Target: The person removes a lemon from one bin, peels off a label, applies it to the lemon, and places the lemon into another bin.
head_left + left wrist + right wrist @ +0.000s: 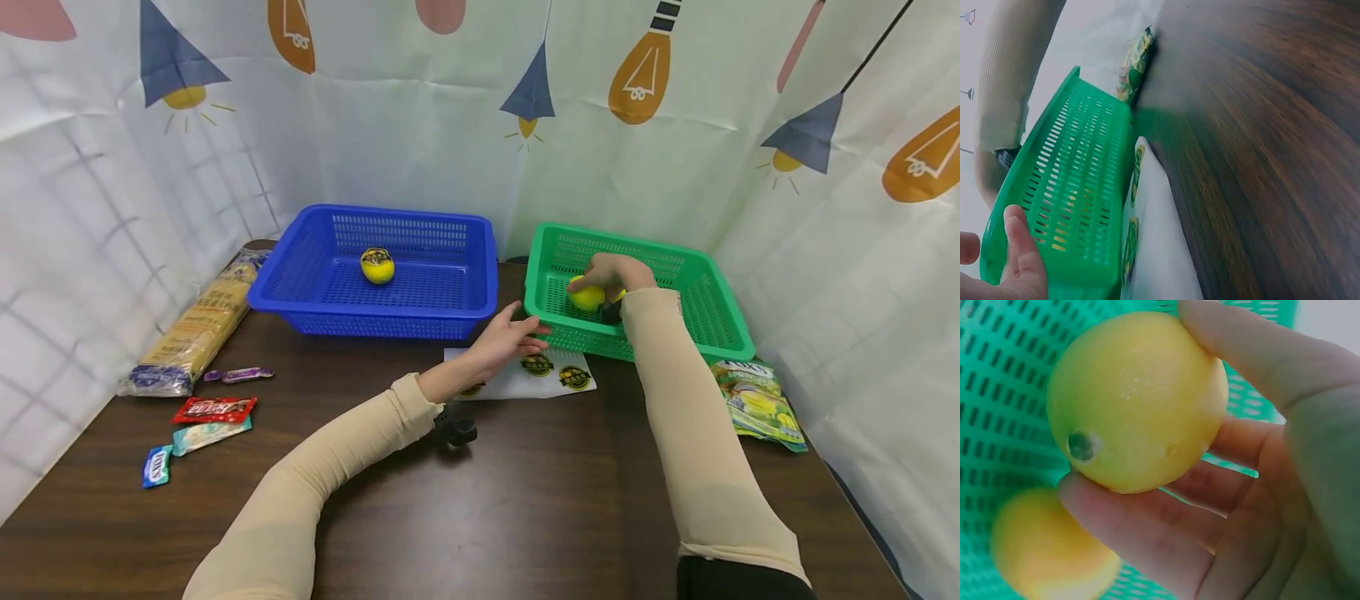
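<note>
My right hand (pixel 617 273) reaches down into the green basket (pixel 718 265). Thumb and fingertips pinch a round yellow fruit (pixel 1138 400) with a dark stem spot. A second yellow fruit (pixel 1050 547) lies on the basket floor beside it. My left hand (pixel 507 342) is at the basket's near left corner, fingers extended near the rim and thumb raised; in the left wrist view its fingers (pixel 1022 244) overlap the basket wall. Under that hand is a white sheet (pixel 517 385) printed with black-and-yellow logos. Another yellow fruit (pixel 377 265), bearing a black label, sits in the blue basket (pixel 375 327).
A long pack of yellow strands (pixel 202 325) lies at the left, near several small wrapped snacks, one a red packet (pixel 215 410). A green pouch (pixel 759 404) lies right of the green basket. White patterned curtains (pixel 450 125) enclose the table (pixel 480 517).
</note>
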Demonstrator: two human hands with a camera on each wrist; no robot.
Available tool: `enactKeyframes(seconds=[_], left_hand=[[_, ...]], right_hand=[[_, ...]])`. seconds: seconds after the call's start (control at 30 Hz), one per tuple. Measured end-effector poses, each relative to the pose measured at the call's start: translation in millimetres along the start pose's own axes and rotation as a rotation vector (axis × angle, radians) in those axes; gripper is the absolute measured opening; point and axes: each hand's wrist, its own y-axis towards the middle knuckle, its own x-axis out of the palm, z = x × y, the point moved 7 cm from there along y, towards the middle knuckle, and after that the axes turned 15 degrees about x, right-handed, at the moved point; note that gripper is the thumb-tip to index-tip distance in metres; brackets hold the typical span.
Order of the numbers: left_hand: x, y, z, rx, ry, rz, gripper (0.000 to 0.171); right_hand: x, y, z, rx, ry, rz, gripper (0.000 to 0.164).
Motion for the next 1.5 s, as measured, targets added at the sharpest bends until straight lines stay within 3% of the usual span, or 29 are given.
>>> enactKeyframes(seconds=[0.17, 0.43, 0.6, 0.7, 0.8, 0.9, 1.13, 1.27, 1.5], left_hand=[[-7.6, -6.3, 5.7, -0.006, 0.076, -0.009, 0.073], [-13.0, -23.6, 16.2, 0.021, 0.297, -0.150, 0.058], [-23.0, -34.0, 20.9, 0.073, 0.455, -0.229, 0.049], [-30.8, -41.2, 23.0, 0.110, 0.553, -0.276, 0.045], [-39.4, -48.7, 25.0, 0.136, 0.610, -0.308, 0.042], [-48.9, -54.9, 26.2, 0.141, 0.608, -0.308, 0.041], [-60.5, -62.1, 21.8, 0.135, 0.606, -0.295, 0.041], [-60.5, -63.0, 20.2, 0.150, 0.621, -0.291, 0.039], [-65.2, -61.4, 24.4, 0.186, 0.682, -0.302, 0.036]], right_hand=[[-20.7, -21.0, -12.8, -0.068, -0.040, 0.090, 0.055], [-44.6, -90.6, -50.4, -0.215, -0.093, 0.346, 0.064], [-36.8, -149.3, -67.7, -0.339, 0.017, 0.547, 0.054], [-18.4, -180.3, -72.9, -0.401, 0.058, 0.603, 0.050], [11.9, -201.8, -77.4, -0.455, 0.044, 0.586, 0.049], [50.6, -213.4, -82.4, -0.528, 0.022, 0.509, 0.043], [135.3, -203.9, -86.4, -0.583, -0.047, 0.304, 0.038], [161.1, -192.9, -87.6, -0.570, -0.068, 0.275, 0.040], [180.7, -179.9, -88.5, -0.535, -0.036, 0.263, 0.043]])
